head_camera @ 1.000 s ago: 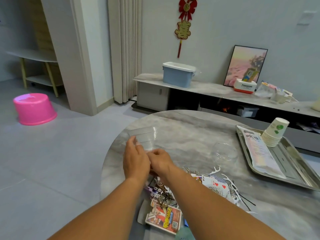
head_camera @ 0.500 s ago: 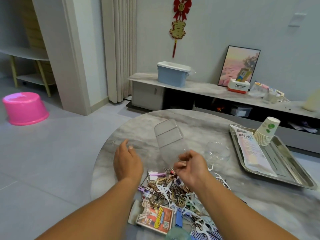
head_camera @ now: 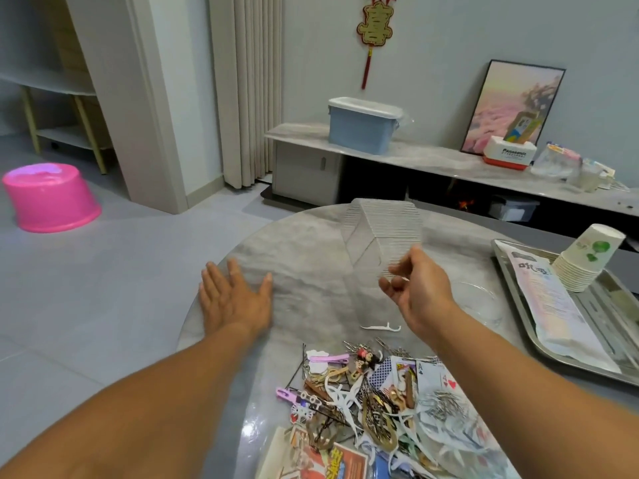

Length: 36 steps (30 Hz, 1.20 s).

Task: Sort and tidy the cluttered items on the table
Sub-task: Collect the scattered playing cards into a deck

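Observation:
A clear ribbed plastic box (head_camera: 380, 233) is tilted up above the middle of the round marble table (head_camera: 311, 257). My right hand (head_camera: 420, 292) pinches its lower edge between thumb and curled fingers. My left hand (head_camera: 235, 299) lies flat on the table near the left rim, fingers spread, holding nothing. A pile of clutter (head_camera: 380, 406) covers the near side of the table: playing cards, hair clips, hairpins, paper clips and white floss picks. One floss pick (head_camera: 380, 327) lies alone between the pile and my right hand.
A clear glass bowl (head_camera: 479, 302) stands just right of my right hand. A metal tray (head_camera: 619, 305) at the right edge holds stacked paper cups (head_camera: 587, 261) and a flat packet (head_camera: 549, 299). A printed leaflet (head_camera: 325, 461) lies at the near edge.
My left hand let go of the clear box and went flat onto the table at the left. My right hand carried the box up and to the right.

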Tool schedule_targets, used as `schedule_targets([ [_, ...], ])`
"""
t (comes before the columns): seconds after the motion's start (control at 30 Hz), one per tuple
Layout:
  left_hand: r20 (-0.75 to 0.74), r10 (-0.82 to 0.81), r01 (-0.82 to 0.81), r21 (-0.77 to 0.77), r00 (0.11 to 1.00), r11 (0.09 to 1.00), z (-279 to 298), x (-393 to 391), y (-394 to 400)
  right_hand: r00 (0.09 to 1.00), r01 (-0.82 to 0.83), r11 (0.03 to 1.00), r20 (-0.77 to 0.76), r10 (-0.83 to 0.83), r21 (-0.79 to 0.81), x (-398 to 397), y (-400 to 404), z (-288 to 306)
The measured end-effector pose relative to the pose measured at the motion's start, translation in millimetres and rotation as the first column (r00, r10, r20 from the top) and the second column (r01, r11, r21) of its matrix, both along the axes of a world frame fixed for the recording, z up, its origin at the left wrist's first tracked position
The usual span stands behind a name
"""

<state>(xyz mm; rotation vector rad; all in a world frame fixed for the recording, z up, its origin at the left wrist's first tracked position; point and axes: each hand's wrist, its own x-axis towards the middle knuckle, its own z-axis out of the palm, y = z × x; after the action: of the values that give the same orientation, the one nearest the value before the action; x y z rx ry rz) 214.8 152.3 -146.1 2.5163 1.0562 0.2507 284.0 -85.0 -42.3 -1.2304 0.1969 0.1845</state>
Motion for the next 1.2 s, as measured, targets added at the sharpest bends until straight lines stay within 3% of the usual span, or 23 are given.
schedule_targets([
  [0.1,-0.091,-0.104,0.108,0.039,0.990,0.993,-1.3,14.0,8.3,0.984,-0.018,0.941,0.163,0.077,-0.339,10.0,-3.0,-3.0],
  [0.17,-0.115,-0.289,0.298,0.067,0.950,0.952,-1.0,19.0,6.4,0.942,-0.007,0.834,0.276,0.191,-0.552,17.3,-9.5,-5.7],
  [0.3,-0.100,-0.691,0.698,0.057,0.716,0.714,11.6,19.0,-37.3,0.857,0.087,0.517,0.329,0.397,-0.851,30.1,-20.6,-10.7],
  [0.47,-0.106,-0.887,0.893,0.038,0.450,0.449,15.5,20.6,-110.4,0.803,0.157,0.222,0.255,0.538,-0.962,34.8,-31.5,-24.7],
  [0.67,0.028,-0.954,0.950,-0.110,0.298,0.293,27.1,0.5,-131.9,0.794,0.084,0.005,0.070,0.604,-0.996,25.3,-39.5,-34.2],
  [0.8,0.024,-0.964,0.948,-0.189,0.266,0.257,31.7,-23.9,-142.6,0.797,0.053,-0.047,0.014,0.603,-0.997,11.0,-46.8,-29.8],
  [1.03,-0.020,-0.955,0.924,-0.249,0.295,0.290,54.5,-44.6,-159.0,0.813,0.140,0.066,0.152,0.562,-0.988,-35.6,-76.9,-7.0],
  [1.2,-0.089,-0.915,0.879,-0.256,0.393,0.402,76.4,-59.9,-160.6,0.847,-0.113,0.017,-0.088,0.525,-0.993,-83.5,-100.9,-1.9],
])
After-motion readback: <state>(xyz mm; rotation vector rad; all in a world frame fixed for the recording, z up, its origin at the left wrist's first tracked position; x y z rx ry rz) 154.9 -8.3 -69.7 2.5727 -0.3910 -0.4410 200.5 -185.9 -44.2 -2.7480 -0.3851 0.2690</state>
